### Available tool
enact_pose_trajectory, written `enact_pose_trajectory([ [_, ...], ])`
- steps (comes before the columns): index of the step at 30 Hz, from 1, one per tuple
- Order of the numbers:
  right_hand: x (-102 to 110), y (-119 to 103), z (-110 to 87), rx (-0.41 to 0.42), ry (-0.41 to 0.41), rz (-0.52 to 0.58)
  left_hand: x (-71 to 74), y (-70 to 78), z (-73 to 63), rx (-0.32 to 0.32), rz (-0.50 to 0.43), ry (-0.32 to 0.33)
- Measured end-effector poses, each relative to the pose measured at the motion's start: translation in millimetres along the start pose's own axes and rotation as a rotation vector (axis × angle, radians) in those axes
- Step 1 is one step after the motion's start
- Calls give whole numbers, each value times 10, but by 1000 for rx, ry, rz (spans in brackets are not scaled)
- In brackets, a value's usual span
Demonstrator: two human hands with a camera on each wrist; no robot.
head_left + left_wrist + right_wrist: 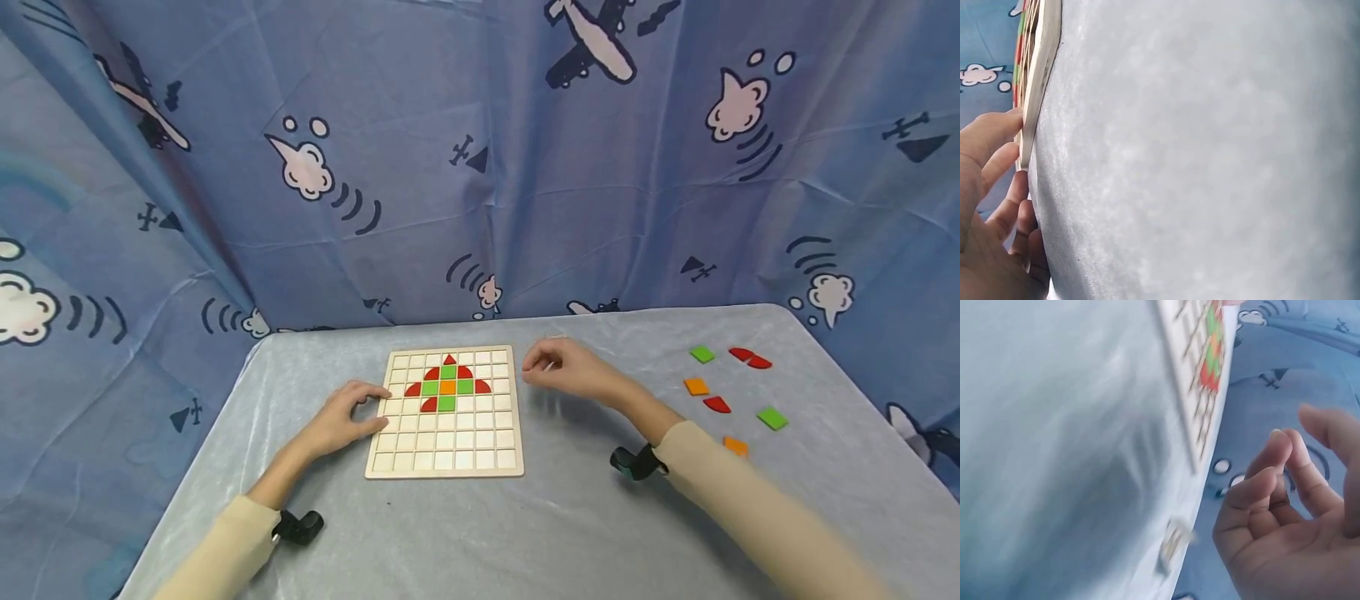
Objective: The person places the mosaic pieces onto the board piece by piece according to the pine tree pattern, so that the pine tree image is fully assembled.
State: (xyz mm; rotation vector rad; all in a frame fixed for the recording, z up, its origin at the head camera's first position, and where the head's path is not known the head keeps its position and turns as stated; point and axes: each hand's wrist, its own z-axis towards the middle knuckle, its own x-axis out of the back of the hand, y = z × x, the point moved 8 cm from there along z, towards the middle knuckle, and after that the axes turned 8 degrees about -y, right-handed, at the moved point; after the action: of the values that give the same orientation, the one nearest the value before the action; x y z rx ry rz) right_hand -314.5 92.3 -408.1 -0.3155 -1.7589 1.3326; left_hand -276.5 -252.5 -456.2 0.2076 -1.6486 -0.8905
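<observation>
A square wooden grid board (480, 458) lies on the table with coloured pieces in its upper cells: red quarter-rounds (482, 387), a red triangle (449, 360), several green squares (447, 403) and one orange square (447, 387). My left hand (345, 421) rests at the board's left edge, index finger and thumb spread apart along the rim; the left wrist view shows fingertips (1013, 119) touching its side. Just right of the board hovers my right hand (573, 368). Its fingers (1260, 487) are loosely curled, the thumb stands apart from them, and nothing shows between.
Loose pieces lie to the right: green squares (772, 418), red quarter-rounds (717, 404) and orange squares (697, 387), one orange square (736, 447) beside my right sleeve. A small pale object (1175, 545), blurred, sits behind my right hand. A blue patterned curtain (420, 208) hangs behind the table.
</observation>
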Motion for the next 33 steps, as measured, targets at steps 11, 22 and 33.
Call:
enact_pose_trajectory([
  [11,410,411,-792,-98,14,15,-5,-24,-2,20,4,5],
  [22,914,785,-1511,-202,73,-5,-13,-22,-2,34,7,4],
  [33,1450,1205,-1951,-328,171,-113,-20,-24,4,24,5,3],
])
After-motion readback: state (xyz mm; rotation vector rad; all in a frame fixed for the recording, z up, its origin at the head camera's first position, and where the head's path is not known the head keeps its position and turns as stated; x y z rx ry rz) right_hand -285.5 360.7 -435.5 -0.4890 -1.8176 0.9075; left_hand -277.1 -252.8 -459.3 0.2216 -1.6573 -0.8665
